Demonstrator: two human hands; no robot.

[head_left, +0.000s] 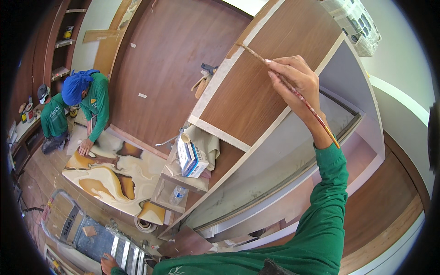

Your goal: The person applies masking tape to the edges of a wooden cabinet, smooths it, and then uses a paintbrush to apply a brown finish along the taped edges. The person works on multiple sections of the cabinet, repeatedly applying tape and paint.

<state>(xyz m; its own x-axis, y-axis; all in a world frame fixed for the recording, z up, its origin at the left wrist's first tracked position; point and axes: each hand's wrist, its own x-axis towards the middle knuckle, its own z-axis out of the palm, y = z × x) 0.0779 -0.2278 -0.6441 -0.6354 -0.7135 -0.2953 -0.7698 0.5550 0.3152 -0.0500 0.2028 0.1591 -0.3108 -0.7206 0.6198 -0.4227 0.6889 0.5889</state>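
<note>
My right hand point(297, 79) is closed around a slim paintbrush point(317, 114) with a red-speckled handle. Its tip rests at or just over the pale edging strip point(214, 89) along a wood-grain cabinet panel point(266, 87). Beyond the tip, part of that strip is coated brown point(247, 33); the lower stretch is still pale. Low at the left, my left hand point(109, 263) is beside the metal stepladder point(96, 231), its fingers curled. Whatever it may grip is too small to make out.
A blue-white box point(190, 160) and a rolled sheet point(208, 142) sit on a ledge above a plastic bottle point(178, 195). Two co-workers in green crouch at the far left, one touching a marbled panel point(110, 176). Wrapped newspaper point(353, 25) hangs upper right.
</note>
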